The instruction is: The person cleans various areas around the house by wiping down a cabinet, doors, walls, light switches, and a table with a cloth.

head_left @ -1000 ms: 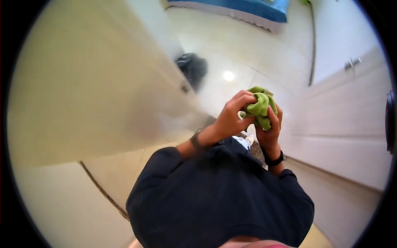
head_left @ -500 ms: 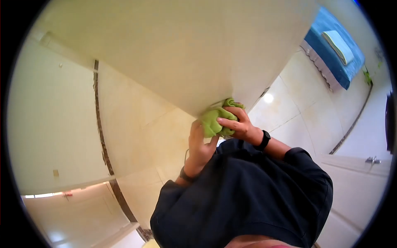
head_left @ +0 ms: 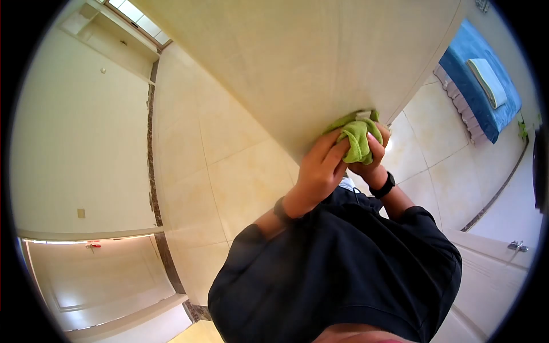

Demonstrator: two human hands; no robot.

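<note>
Our left hand (head_left: 320, 167) and our right hand (head_left: 372, 167) come close together, both curled in and holding one soft, bunched-up green cloth (head_left: 357, 147). We have it between our fingers, just in front of our chest, with its far edge up against a big, flat, cream-coloured panel (head_left: 297, 63); we cannot tell if that is a wall or a door, or how hard the cloth presses. We think two hands are on it because it is floppy, and pinching from both sides makes it a fat little pad. A small pale tag (head_left: 363, 115) pokes out at the far side, away from our fingers. Our arms, in a loose black top (head_left: 337, 274), bend inward so both hands can meet there. Past them, shiny cream floor tiles (head_left: 246, 183) go off to the left, up to a long pale wall (head_left: 86, 137). Far to the right is a blue-covered bed (head_left: 460, 51) with a flat white pad (head_left: 486, 83) on top, maybe laid flat so it won't slide. Near right, a white door (head_left: 486, 251) has a silver handle (head_left: 517, 246).
</note>
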